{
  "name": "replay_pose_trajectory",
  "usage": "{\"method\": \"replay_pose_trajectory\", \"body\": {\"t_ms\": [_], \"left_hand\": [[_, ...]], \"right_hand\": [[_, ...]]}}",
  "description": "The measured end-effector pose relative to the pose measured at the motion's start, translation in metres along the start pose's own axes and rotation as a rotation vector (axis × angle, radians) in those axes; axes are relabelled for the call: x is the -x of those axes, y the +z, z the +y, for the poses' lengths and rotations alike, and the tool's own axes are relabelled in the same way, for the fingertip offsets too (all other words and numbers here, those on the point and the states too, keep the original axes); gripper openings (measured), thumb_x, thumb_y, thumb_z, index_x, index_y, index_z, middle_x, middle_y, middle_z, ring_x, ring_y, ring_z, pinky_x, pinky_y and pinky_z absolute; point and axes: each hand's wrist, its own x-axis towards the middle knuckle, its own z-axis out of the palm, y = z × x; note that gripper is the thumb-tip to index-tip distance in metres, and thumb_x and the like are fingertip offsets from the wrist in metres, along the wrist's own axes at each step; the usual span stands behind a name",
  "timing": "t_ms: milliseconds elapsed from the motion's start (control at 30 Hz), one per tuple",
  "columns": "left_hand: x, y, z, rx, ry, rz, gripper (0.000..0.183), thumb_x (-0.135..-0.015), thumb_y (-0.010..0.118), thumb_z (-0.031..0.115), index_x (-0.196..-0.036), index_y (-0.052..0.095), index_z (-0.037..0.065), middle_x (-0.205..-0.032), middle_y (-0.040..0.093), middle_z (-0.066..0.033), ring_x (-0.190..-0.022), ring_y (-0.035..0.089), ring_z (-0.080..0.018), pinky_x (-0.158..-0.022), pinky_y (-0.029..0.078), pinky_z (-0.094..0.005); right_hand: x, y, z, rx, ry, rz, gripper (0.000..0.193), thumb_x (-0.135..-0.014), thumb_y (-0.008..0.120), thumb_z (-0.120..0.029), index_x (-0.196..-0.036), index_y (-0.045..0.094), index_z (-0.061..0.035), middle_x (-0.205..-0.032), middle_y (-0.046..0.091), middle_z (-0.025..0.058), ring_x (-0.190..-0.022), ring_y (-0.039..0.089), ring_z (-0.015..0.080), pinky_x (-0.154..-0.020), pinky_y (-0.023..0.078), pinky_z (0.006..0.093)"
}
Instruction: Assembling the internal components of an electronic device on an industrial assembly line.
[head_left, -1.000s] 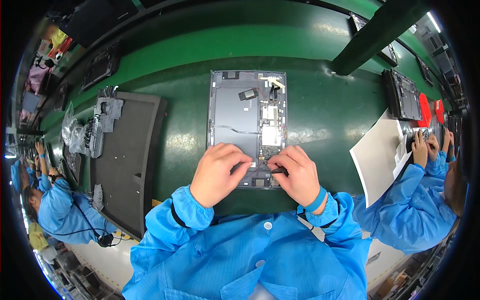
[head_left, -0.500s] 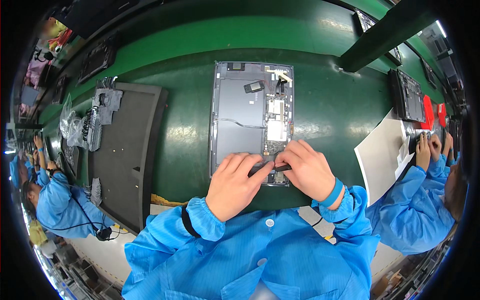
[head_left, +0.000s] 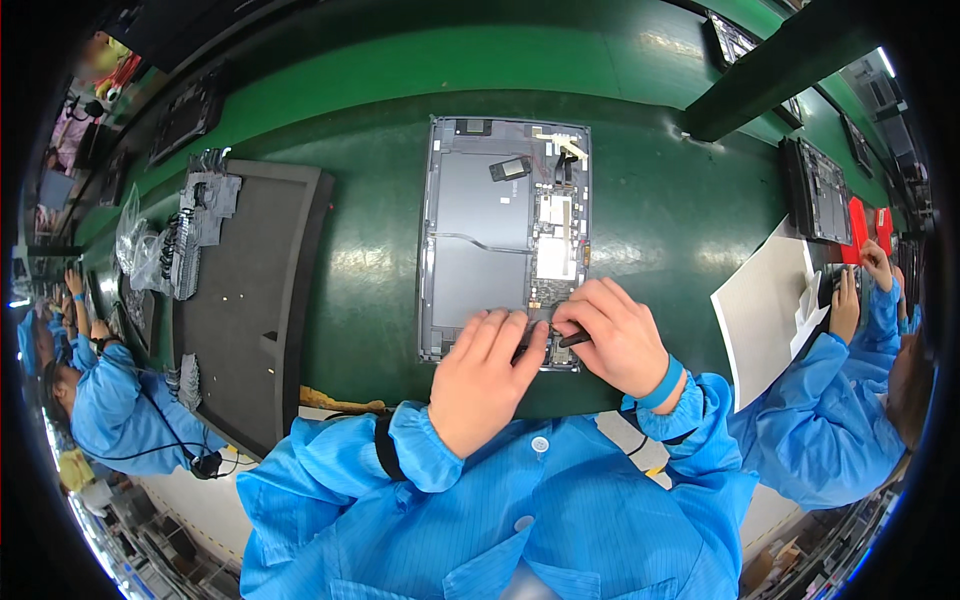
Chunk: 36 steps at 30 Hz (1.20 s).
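Observation:
In front of me lies an opened laptop or tablet body (head_left: 480, 290), grey, with flat battery panels on its left and a circuit board (head_left: 553, 215) along its right. A loose small black module (head_left: 510, 169) rests on the upper battery panel, its thin wires running to the right. My left hand (head_left: 484, 368) is over the near edge, thumb and fingers closed around a small black part that they mostly cover. Close beside it, my right hand (head_left: 622, 340) pinches a short black stick-like tool (head_left: 575, 340) above the near right corner. The tool's tip is hard to make out.
On the left, a dark foam-lined tray (head_left: 240, 300) holds a stack of small grey parts (head_left: 190, 240) beside clear plastic bags (head_left: 140, 245). To the right are white sheets (head_left: 765, 310), another opened device (head_left: 818, 190) and a co-worker's hands (head_left: 846, 305). A dark post (head_left: 760, 75) slants across the upper right.
My left hand has shifted slightly right and turned, its fingers now pointing more away from me. My right hand stays nearly in place with the black tool. The co-worker's one hand has risen.

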Motion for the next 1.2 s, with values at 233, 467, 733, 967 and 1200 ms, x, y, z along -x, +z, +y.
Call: {"method": "replay_pose_trajectory", "body": {"t_ms": [233, 467, 733, 967, 1200], "left_hand": [[-0.008, 0.001, 0.020, -0.303, 0.093, -0.103, 0.034, -0.079, 0.059, 0.013, -0.111, 0.061, 0.001, -0.110, 0.057, -0.0179, -0.106, 0.058, -0.0316, -0.097, 0.046, -0.0401], [-0.010, -0.003, -0.013, 0.173, 0.026, -0.027, 0.034, -0.077, 0.070, 0.013, -0.109, 0.065, 0.004, -0.106, 0.059, -0.0105, -0.097, 0.059, -0.0296, -0.085, 0.049, -0.0396], [-0.022, -0.003, -0.017, 0.173, 0.066, -0.119, 0.043, -0.074, 0.074, 0.011, -0.116, 0.066, 0.018, -0.103, 0.053, -0.0065, -0.095, 0.054, -0.0252, -0.080, 0.048, -0.0370], [-0.022, -0.001, -0.017, 0.167, 0.060, -0.119, 0.042, -0.074, 0.073, 0.010, -0.115, 0.067, 0.018, -0.101, 0.054, -0.0063, -0.094, 0.054, -0.0248, -0.080, 0.048, -0.0368], [-0.020, -0.001, -0.016, 0.170, 0.067, -0.080, 0.041, -0.073, 0.075, 0.013, -0.113, 0.068, 0.017, -0.101, 0.055, -0.0065, -0.093, 0.055, -0.0254, -0.078, 0.049, -0.0371]], "right_hand": [[0.002, 0.008, 0.002, -0.225, 0.167, 0.115, 0.026, -0.072, 0.069, 0.004, -0.095, 0.064, -0.0067, -0.088, 0.058, 0.0060, -0.079, 0.061, 0.0275, -0.065, 0.053, 0.0354], [0.022, -0.003, -0.005, -0.331, 0.318, 0.256, 0.014, -0.085, 0.066, 0.002, -0.098, 0.065, -0.0021, -0.086, 0.058, 0.0095, -0.071, 0.061, 0.0215, -0.063, 0.051, 0.0304], [0.026, 0.003, -0.002, -0.362, 0.341, 0.274, 0.014, -0.085, 0.065, 0.002, -0.098, 0.065, -0.0017, -0.085, 0.058, 0.0093, -0.070, 0.061, 0.0209, -0.061, 0.050, 0.0307], [0.027, 0.004, 0.000, -0.332, 0.322, 0.255, 0.017, -0.082, 0.066, 0.002, -0.097, 0.066, -0.0019, -0.085, 0.058, 0.0109, -0.072, 0.061, 0.0261, -0.065, 0.051, 0.0337], [0.027, 0.004, 0.002, -0.331, 0.322, 0.252, 0.018, -0.080, 0.066, 0.002, -0.097, 0.066, -0.0023, -0.085, 0.059, 0.0110, -0.073, 0.062, 0.0268, -0.066, 0.051, 0.0344]]}}
